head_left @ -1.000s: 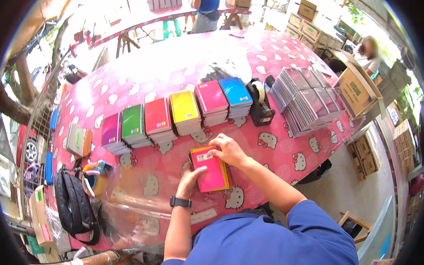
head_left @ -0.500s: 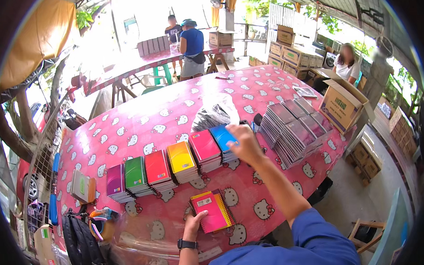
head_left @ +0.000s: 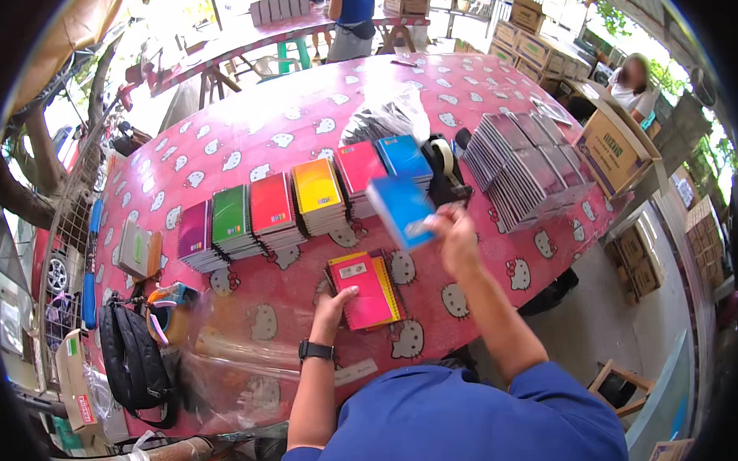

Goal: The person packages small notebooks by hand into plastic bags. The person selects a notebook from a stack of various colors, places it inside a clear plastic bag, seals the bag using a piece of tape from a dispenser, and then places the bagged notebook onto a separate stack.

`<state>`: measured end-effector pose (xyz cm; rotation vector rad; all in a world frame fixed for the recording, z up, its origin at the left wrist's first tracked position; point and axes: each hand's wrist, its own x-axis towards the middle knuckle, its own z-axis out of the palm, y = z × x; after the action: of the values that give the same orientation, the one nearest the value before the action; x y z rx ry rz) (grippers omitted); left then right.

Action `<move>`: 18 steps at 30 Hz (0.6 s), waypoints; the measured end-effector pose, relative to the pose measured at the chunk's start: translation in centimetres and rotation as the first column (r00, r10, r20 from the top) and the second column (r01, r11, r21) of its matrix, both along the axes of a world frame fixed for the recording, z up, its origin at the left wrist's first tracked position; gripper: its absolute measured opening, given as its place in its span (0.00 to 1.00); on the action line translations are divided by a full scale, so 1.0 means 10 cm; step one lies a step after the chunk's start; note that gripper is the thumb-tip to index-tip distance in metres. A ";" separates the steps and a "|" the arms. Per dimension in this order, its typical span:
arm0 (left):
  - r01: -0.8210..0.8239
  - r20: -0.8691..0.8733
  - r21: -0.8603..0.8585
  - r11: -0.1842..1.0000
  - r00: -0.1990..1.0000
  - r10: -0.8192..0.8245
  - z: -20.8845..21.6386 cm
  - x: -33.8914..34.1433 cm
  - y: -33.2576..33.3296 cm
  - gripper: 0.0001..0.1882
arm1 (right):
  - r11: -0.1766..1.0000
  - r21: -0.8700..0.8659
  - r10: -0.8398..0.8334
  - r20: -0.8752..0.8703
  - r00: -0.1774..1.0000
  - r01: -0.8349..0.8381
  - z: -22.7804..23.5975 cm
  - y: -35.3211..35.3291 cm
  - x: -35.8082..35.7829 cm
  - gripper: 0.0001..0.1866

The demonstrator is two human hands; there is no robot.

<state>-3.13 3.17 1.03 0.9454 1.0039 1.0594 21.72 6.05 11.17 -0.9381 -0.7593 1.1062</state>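
My right hand [head_left: 457, 240] grips a blue spiral notebook [head_left: 401, 209] by its near edge and holds it tilted above the table, slightly blurred. My left hand [head_left: 333, 307] is closed on the left edge of a small pile of notebooks, thumb on top. A pink notebook [head_left: 363, 289] lies uppermost there, with a yellow one [head_left: 391, 293] showing beneath. Beyond my hands runs a row of notebook stacks: purple [head_left: 196, 228], green [head_left: 231, 211], red [head_left: 271, 203], yellow [head_left: 318, 186], pink [head_left: 359, 167] and blue [head_left: 403, 156].
A black tape dispenser [head_left: 446, 171] stands right of the blue stack, beside wrapped notebook bundles [head_left: 529, 168]. Behind is a clear plastic bag [head_left: 389, 116]. A black backpack [head_left: 133, 352] sits at left, an open carton [head_left: 614, 149] at right. Two people are farther off.
My right hand has come back from the blue stack with a blue notebook in it. My left hand stays on the pink notebook's pile. The view has tipped downward.
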 end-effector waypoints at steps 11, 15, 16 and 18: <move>0.009 -0.094 -0.032 0.999 0.995 -0.012 0.28 0.18 0.04 0.33 | 0.900 -0.272 0.435 0.577 0.691 -0.340 -0.98 -0.41 -0.35 0.44; -0.131 -0.081 0.234 0.963 0.985 0.154 0.29 0.25 -0.06 0.42 | 0.947 -0.100 0.309 0.555 0.773 -0.306 -0.62 -0.43 -0.35 0.52; -0.105 0.039 0.312 0.944 0.994 0.098 0.49 0.34 -0.12 0.42 | 0.955 -0.095 0.286 0.561 0.777 -0.282 -0.54 -0.41 -0.28 0.52; 0.066 0.039 0.313 0.948 0.996 -0.082 0.49 0.25 -0.13 0.43 | 0.901 0.105 0.326 0.479 0.815 -0.421 -0.46 -0.38 -0.26 0.56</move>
<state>-0.63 1.86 5.89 1.1962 0.7640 1.1939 19.13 2.25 6.60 -0.8959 -1.4715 1.1298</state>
